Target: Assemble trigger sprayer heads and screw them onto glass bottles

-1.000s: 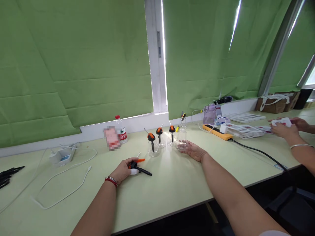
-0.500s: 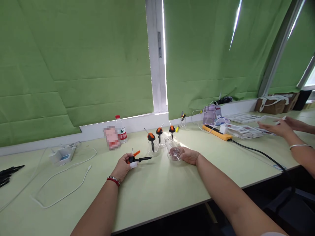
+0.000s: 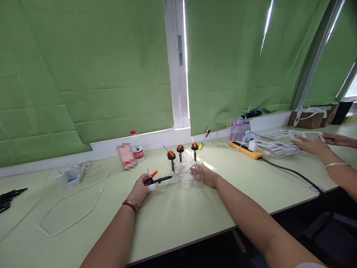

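My left hand (image 3: pixel 139 190) is closed around a black-and-orange pump head (image 3: pixel 160 180). Its long black tube points right, and white tape wraps one finger. My right hand (image 3: pixel 208 175) grips a clear bottle (image 3: pixel 186 180) by its rounded base. That bottle lies tipped over, its mouth toward the tube's end; a small gap seems to separate them, though the clear wall is hard to make out. Just behind, three bottles stand upright with black-and-orange pump heads fitted: a left one (image 3: pixel 171 156), a middle one (image 3: pixel 180 149) and a right one (image 3: pixel 194 147).
A red-capped water bottle (image 3: pixel 136 147) stands behind my left hand. White cables and a charger (image 3: pixel 71 176) lie left, with black tubes (image 3: pixel 11 197) at the edge. An orange power strip (image 3: pixel 245 150) is on the right, where another person's hands (image 3: pixel 312 144) hold white frames.
My right hand has moved left and tipped the clear bottle over, so its mouth faces the pump head's tube. My left hand has barely moved. The other person's hands have shifted.
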The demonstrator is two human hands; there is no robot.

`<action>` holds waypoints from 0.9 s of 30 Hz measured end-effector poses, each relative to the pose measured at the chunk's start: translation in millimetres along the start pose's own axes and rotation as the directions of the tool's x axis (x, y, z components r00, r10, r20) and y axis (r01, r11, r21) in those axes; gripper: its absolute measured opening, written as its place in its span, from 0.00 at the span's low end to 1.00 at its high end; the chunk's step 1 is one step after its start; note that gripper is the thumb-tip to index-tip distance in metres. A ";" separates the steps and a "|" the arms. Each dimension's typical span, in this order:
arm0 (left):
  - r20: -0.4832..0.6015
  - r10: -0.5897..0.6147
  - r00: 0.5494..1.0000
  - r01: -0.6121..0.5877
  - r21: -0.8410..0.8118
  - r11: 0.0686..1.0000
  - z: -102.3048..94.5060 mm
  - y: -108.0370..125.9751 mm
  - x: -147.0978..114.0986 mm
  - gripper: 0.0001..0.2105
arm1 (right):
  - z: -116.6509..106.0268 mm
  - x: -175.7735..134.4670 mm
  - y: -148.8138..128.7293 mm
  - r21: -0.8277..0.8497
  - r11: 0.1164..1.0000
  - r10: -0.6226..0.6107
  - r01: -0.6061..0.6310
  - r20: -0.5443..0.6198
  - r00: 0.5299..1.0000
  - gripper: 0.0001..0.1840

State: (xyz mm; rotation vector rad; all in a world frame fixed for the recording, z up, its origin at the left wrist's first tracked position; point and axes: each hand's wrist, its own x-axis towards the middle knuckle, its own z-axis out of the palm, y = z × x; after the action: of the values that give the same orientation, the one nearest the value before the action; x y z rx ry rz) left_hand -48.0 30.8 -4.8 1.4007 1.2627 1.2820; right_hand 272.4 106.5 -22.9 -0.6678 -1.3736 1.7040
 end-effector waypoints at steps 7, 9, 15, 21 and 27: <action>0.041 -0.015 0.999 0.011 0.077 0.997 4.3 -2.7 -0.6 0.21 | 9.0 0.4 -0.4 -0.099 0.995 -0.015 0.010 -0.044 0.999 0.19; 0.048 -0.005 0.999 0.001 0.102 0.995 8.7 -2.4 -0.8 0.22 | 10.0 1.7 1.2 -0.154 0.988 -0.025 0.018 -0.041 0.999 0.19; 0.057 0.047 0.997 -0.056 0.172 0.984 29.4 3.5 -4.2 0.22 | 16.7 7.3 7.1 -0.279 0.959 -0.056 0.046 -0.025 0.998 0.19; 0.124 0.063 0.990 -0.083 0.163 0.983 46.2 5.8 -7.2 0.23 | 30.6 10.7 12.6 -0.301 0.952 -0.049 0.055 0.028 0.998 0.20; 0.144 0.065 0.988 -0.086 0.146 0.985 51.5 4.3 -7.7 0.24 | 34.2 9.0 11.1 -0.296 0.954 -0.040 0.053 0.050 0.998 0.19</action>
State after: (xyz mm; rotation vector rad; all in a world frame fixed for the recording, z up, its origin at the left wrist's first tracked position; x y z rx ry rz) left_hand 3.8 25.0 -8.4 1.6314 1.2441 1.1363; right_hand 236.9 95.7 -23.8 -0.7615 -1.6831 1.4958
